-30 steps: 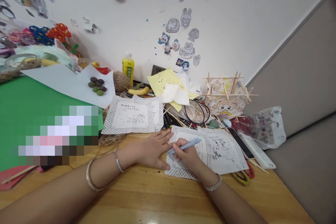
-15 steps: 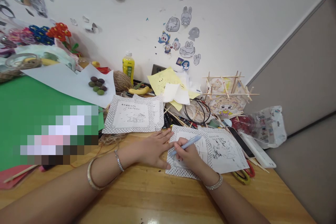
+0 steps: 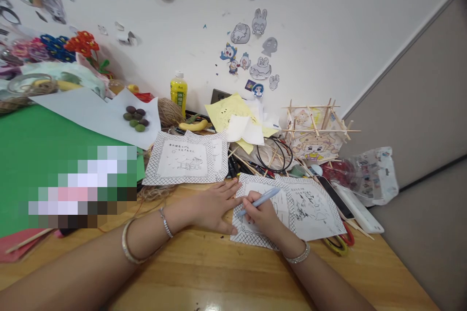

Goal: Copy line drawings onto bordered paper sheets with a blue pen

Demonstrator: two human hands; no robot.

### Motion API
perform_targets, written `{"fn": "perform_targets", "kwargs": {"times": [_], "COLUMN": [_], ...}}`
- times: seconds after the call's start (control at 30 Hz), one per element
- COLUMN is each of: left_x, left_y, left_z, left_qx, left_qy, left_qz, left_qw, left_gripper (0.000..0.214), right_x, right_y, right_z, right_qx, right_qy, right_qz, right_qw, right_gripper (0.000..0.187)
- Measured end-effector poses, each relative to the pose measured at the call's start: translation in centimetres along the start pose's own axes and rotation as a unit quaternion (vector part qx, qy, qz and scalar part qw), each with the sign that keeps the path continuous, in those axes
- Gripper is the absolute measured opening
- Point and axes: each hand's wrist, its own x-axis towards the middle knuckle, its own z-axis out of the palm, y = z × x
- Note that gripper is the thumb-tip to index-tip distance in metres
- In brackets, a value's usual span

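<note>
At five o'clock in the head view, right hand (image 3: 259, 216): fingers closed around the pen (image 3: 260, 201), tip near the left border of the sheet (image 3: 302, 226), contact unclear
Toward seven, left hand (image 3: 214, 209): spread flat, gripping nothing, thumb at the border
Sheet, four to five o'clock: could skew if the left hand bears mostly on the table (image 3: 204, 272)
Drawing (image 3: 282, 208), beside the right hand: might smear if wet and palm-rubbed

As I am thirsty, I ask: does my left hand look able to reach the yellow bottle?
Probably yes: the left hand holds nothing, and the banana and bordered drawing in front of the yellow bottle lie low enough to reach over.
</note>
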Motion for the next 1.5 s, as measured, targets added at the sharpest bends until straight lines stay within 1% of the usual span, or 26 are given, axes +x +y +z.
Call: {"fn": "perform_targets", "kwargs": {"times": [0.23,0.47,0.67,0.83,1.0,1.17,1.37,1.5], "left_x": [0.0,0.1,0.1,0.1,0.0,0.0,0.1,0.0], "left_y": [-0.4,-0.1,0.0,-0.1,0.0,0.0,0.0,-0.2], "left_z": [0.5,0.1,0.0,0.0,-0.1,-0.2,-0.2,0.0], "left_qx": [-0.003,-0.006,-0.008,-0.008,-0.011,-0.017,-0.019,-0.024], "left_qy": [0.024,0.006,0.002,0.006,-0.005,-0.005,0.005,0.020], "left_qz": [0.010,0.002,-0.001,0.002,-0.004,-0.004,0.003,0.015], "left_qw": [1.000,1.000,1.000,1.000,1.000,1.000,1.000,0.999], "left_gripper": [0.086,0.087,0.087,0.088,0.089,0.092,0.092,0.092], "right_x": [-0.1,-0.1,-0.2,-0.2,-0.4,-0.6,-0.5,-0.5], "right_y": [-0.3,-0.5,-0.6,-0.7,-1.1,-1.1,-0.8,-0.9], "right_z": [0.1,0.0,0.0,0.0,0.2,0.3,0.2,0.2], "right_qx": [-0.001,-0.002,0.002,0.005,0.025,-0.007,-0.011,-0.015], "right_qy": [0.009,0.011,0.008,0.006,0.026,-0.006,-0.022,-0.021], "right_qz": [0.003,0.013,0.019,0.019,0.028,0.005,0.006,0.011], "right_qw": [1.000,1.000,1.000,1.000,0.999,1.000,1.000,1.000], "right_gripper": [0.029,0.021,0.018,0.019,0.025,0.030,0.032,0.034]}}
